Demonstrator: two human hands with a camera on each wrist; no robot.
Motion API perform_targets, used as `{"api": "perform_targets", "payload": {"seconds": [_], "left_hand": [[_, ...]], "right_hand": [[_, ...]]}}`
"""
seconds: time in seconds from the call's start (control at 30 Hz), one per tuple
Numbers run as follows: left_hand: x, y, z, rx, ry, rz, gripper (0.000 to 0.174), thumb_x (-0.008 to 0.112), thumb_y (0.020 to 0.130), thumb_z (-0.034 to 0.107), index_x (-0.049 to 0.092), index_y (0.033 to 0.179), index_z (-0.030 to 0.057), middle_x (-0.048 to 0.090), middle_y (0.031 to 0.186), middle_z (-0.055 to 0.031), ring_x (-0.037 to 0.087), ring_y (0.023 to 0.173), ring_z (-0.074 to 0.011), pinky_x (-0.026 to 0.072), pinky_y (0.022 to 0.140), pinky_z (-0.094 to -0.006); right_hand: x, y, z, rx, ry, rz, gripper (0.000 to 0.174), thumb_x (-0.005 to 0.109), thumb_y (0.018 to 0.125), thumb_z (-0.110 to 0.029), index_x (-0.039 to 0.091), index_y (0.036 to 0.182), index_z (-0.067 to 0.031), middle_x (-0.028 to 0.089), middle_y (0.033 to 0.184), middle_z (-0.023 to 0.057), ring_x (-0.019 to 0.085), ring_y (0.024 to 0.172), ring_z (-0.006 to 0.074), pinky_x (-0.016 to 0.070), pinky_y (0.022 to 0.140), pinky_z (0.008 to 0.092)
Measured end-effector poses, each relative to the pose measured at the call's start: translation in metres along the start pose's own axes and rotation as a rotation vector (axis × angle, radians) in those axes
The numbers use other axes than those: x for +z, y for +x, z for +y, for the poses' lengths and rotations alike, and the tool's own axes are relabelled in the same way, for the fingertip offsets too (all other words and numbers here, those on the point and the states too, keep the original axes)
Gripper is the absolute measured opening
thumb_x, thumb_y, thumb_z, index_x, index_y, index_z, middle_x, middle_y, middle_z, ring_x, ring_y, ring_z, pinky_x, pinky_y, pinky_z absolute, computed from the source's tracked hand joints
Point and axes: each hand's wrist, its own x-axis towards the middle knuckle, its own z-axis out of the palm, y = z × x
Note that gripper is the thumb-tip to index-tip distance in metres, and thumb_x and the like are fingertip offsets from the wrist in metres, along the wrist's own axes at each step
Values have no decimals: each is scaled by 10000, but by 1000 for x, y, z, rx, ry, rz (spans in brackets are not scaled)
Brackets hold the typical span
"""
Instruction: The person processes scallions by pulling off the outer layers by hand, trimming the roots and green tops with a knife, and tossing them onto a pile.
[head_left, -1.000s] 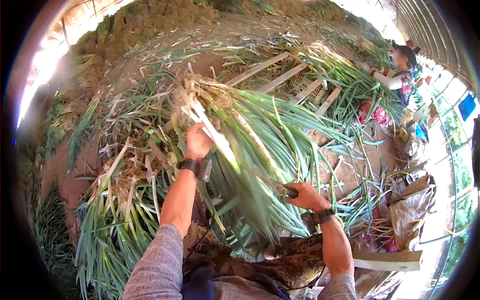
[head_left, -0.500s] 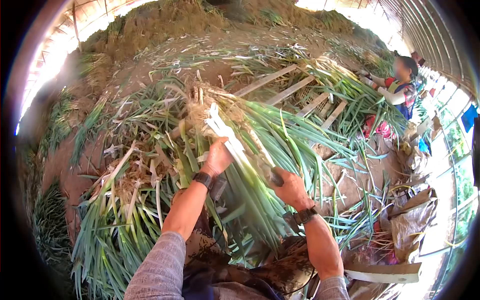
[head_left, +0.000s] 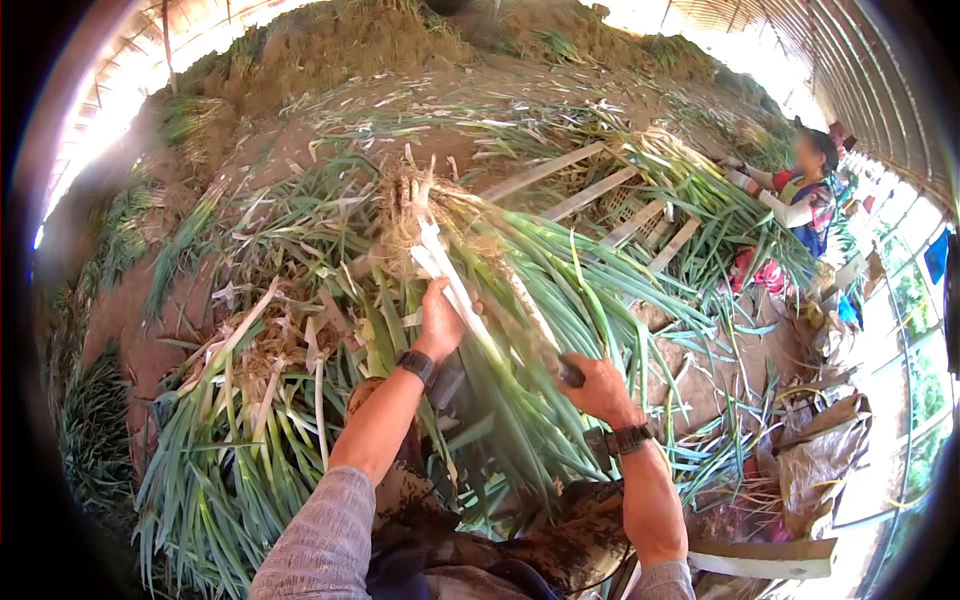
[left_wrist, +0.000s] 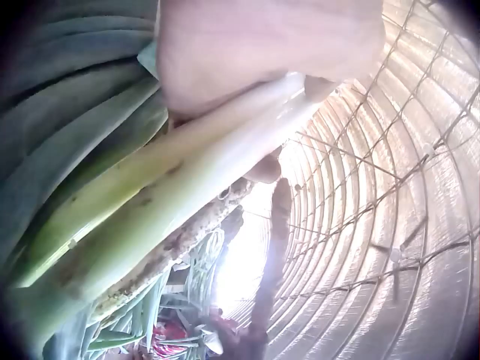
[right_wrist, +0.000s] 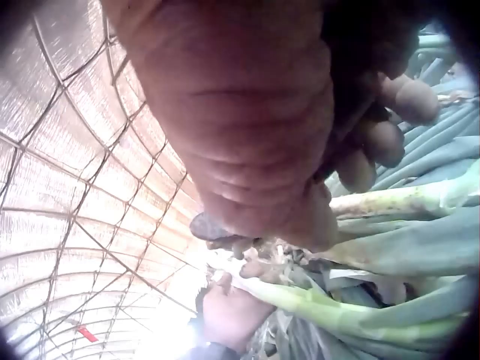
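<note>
My left hand (head_left: 440, 320) grips a green onion by its white shank (head_left: 452, 285); in the left wrist view two pale shanks (left_wrist: 217, 142) run side by side under the fingers. In my right hand (head_left: 602, 390) is a knife with a dark handle (head_left: 571, 372), its blade blurred against the leaves. Seen from the right wrist, curled fingers (right_wrist: 367, 150) surround the handle, its dark end (right_wrist: 210, 225) beyond the thumb. Below both hands a thick bunch of green onions (head_left: 580, 270) lies with roots (head_left: 410, 205) pointing away and leaves toward me.
More green onions (head_left: 225, 470) lie at my left. Wooden slats (head_left: 590, 193) lie beyond the bunch. At the far right another person (head_left: 805, 195) handles onions. A white board (head_left: 765, 558) and crumpled sacking (head_left: 825, 460) are at the right. Loose leaves cover the soil.
My right hand moved left toward the left hand, then drew back slightly right and down with the knife. The left hand kept its grip on the green onion. The head view shifted a little.
</note>
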Motion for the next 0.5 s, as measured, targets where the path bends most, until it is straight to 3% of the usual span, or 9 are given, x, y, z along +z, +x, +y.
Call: {"api": "perform_targets", "payload": {"seconds": [0.03, 0.1, 0.13, 0.27, 0.33, 0.37, 0.43, 0.47, 0.5], "left_hand": [[-1, -2, 4, 4, 3, 4, 554, 495, 918, 586, 614, 1066, 65, 620, 817, -66, 612, 724, -240, 522, 671, -497], [1, -3, 6, 1, -19, -4, 780, 458, 846, 812, 581, 1049, 69, 554, 743, -21, 556, 652, -201, 501, 583, -441], [1, -1, 9, -12, 9, 25, 954, 373, 758, 938, 566, 1077, 60, 495, 708, 3, 494, 604, -167, 455, 514, -412], [9, -7, 14, -40, -35, -21, 946, 381, 766, 929, 546, 1120, 67, 491, 727, 4, 506, 629, -165, 452, 505, -412], [23, -17, 15, 39, 38, 70, 706, 576, 839, 758, 550, 1108, 106, 523, 792, 1, 543, 677, -165, 482, 541, -413], [19, -14, 12, 35, 41, 70, 706, 576, 839, 758, 550, 1108, 106, 523, 792, 1, 543, 677, -165, 482, 541, -413], [-9, 5, 1, 145, 188, 196, 357, 698, 898, 456, 611, 1005, 126, 591, 790, -20, 563, 674, -167, 511, 615, -408], [-28, 12, 1, 138, 216, 233, 188, 725, 867, 234, 596, 965, 137, 625, 844, -41, 585, 693, -177, 524, 654, -405], [-27, 6, 5, 113, 216, 262, 157, 698, 875, 216, 595, 955, 127, 637, 866, -51, 626, 742, -198, 535, 692, -405]], "right_hand": [[1, -4, 2, -27, -7, -92, 400, 716, 817, -295, 692, 1187, -144, 718, 919, 169, 695, 865, 352, 555, 787, 431], [0, -10, 6, -30, 5, -144, 415, 718, 814, -289, 684, 1201, -145, 717, 914, 172, 695, 856, 352, 554, 779, 428], [-2, -14, 8, -34, 11, -199, 430, 721, 811, -283, 676, 1216, -146, 716, 908, 175, 695, 847, 351, 553, 771, 425], [-6, -18, 5, -12, 88, -189, 456, 737, 791, -275, 669, 1223, -141, 712, 908, 178, 691, 838, 352, 548, 761, 426], [-1, -18, 16, -8, 129, -163, 463, 741, 787, -278, 668, 1222, -138, 711, 911, 177, 688, 844, 352, 544, 764, 427], [1, -17, 23, -3, 69, -220, 464, 749, 779, -284, 673, 1211, -132, 712, 912, 176, 686, 852, 345, 541, 770, 424], [-3, -17, 30, 2, 11, -276, 466, 757, 771, -290, 679, 1201, -126, 713, 912, 174, 685, 861, 339, 537, 775, 421], [-8, -18, 30, 1, 20, -299, 458, 768, 772, -289, 681, 1176, -91, 704, 885, 169, 683, 823, 311, 530, 745, 406], [-12, -20, 31, 2, 29, -323, 454, 779, 773, -288, 683, 1150, -55, 696, 857, 165, 681, 785, 283, 523, 716, 392]]}}
